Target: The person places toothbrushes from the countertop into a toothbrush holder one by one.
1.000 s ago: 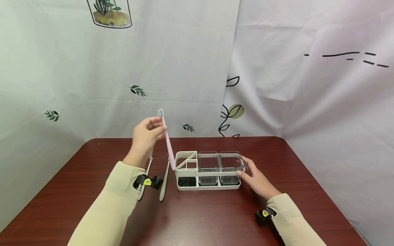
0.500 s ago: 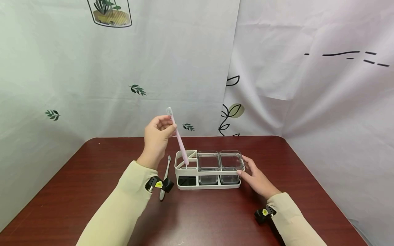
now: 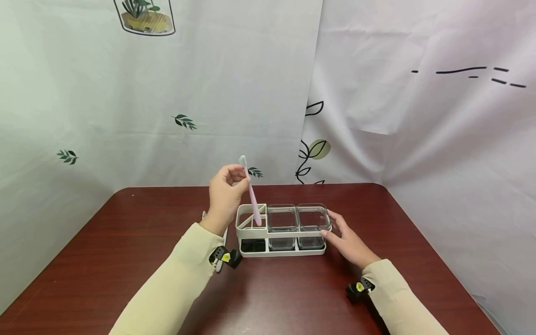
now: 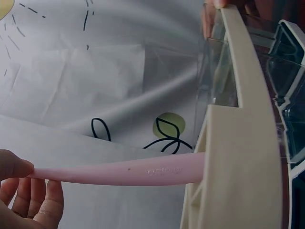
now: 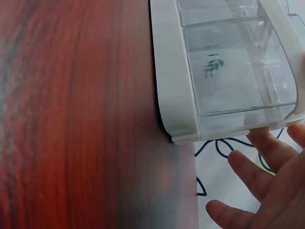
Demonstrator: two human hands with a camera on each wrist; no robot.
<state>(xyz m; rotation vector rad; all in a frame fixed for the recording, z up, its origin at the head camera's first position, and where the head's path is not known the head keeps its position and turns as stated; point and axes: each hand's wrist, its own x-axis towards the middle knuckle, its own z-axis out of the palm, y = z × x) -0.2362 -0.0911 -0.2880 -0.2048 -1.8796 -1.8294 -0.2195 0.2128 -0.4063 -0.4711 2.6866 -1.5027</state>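
My left hand (image 3: 226,193) pinches a pink toothbrush (image 3: 254,202) near its bristles, head up and slightly tilted. Its handle's lower end is over the small divided slots at the left of a white toothbrush holder (image 3: 252,233). In the left wrist view the tip of the pink handle (image 4: 128,171) disappears behind the holder's upper frame (image 4: 243,157); how deep it sits I cannot tell. My right hand (image 3: 349,244) holds the holder's right end, thumb on the front rim. Two clear cups (image 3: 281,218) stand in the holder.
A pale toothbrush (image 3: 219,265) lies on the dark red table (image 3: 284,293), partly covered by my left wrist. Another brush's head (image 3: 204,214) peeks out behind that arm. A white printed curtain (image 3: 234,93) hangs behind the table.
My left hand has carried the pink toothbrush rightward, from beside the holder's left edge to over its divided slots, then slightly lower. The right hand keeps its place on the holder.
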